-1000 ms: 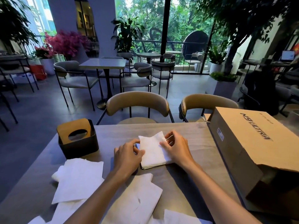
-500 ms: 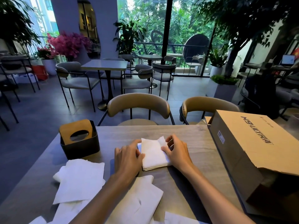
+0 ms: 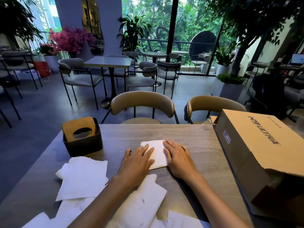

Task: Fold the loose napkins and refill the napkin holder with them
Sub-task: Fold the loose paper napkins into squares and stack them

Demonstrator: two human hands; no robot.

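A folded white napkin stack [image 3: 157,151] lies in the middle of the wooden table [image 3: 197,145]. My left hand [image 3: 137,159] lies flat on its left side, fingers spread. My right hand [image 3: 177,156] presses flat on its right side. The black napkin holder [image 3: 82,139] with a tan wooden lid and round hole stands at the table's far left. Several loose white napkins [image 3: 83,176] lie unfolded on the near left, and more [image 3: 141,204] sit under my left forearm.
A large brown cardboard box [image 3: 256,148] lies along the table's right side. Two tan chairs [image 3: 142,104] stand just beyond the far edge. Other tables, chairs and potted plants fill the room behind.
Both hands have gone from pinching the napkin's edges to lying flat on it, pressing it down. The napkin now lies flatter on the table.
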